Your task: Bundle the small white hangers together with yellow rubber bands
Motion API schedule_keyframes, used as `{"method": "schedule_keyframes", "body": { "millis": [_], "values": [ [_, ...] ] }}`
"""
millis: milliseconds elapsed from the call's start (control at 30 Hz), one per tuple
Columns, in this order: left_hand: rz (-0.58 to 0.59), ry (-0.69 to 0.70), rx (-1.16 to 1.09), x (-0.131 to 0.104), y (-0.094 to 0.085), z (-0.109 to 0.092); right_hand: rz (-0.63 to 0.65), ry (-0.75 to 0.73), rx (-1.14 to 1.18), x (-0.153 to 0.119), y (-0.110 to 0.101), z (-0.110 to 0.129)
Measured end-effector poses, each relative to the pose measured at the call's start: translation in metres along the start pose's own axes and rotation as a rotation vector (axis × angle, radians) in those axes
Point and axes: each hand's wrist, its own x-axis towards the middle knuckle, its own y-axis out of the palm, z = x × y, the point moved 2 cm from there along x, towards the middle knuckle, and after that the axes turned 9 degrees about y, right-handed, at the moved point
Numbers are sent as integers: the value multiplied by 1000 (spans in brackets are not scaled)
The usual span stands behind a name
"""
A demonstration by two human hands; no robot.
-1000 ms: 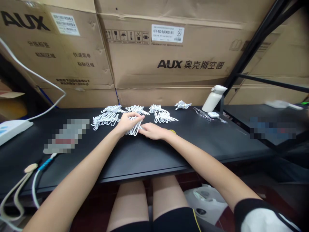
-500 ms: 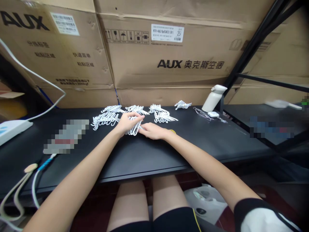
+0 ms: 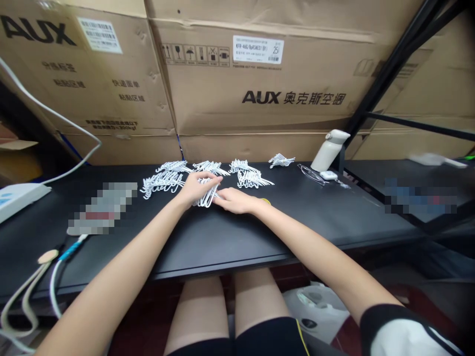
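My left hand (image 3: 198,187) is closed round a bundle of white wire hooks (image 3: 206,199), whose rounded ends hang below its fingers. Close on the right, my right hand (image 3: 233,200) has its fingertips pressed together at the bundle's right edge, on thin white wire ends. Behind my hands lie several heaps of similar white hooks on the black table: one pair at the left (image 3: 160,184), one in the middle (image 3: 211,167), and others right of centre (image 3: 253,179). A smaller heap (image 3: 281,160) sits farther right.
Behind the black table (image 3: 230,247) stand large cardboard boxes (image 3: 260,118). A white bottle (image 3: 328,152), glasses (image 3: 310,174) and a small white case (image 3: 328,175) are at the right. A blurred-out flat device (image 3: 106,207) with a cable and a white power strip (image 3: 22,198) are at the left.
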Motion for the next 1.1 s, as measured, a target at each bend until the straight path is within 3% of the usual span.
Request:
{"method": "schedule_keyframes", "body": {
  "millis": [500, 1100],
  "values": [
    [11, 14, 25, 0, 0, -1, -2, -9, -14, 0, 0, -1],
    [52, -94, -59, 2, -3, 2, -67, -30, 3, 0, 1, 1]
  ]
}}
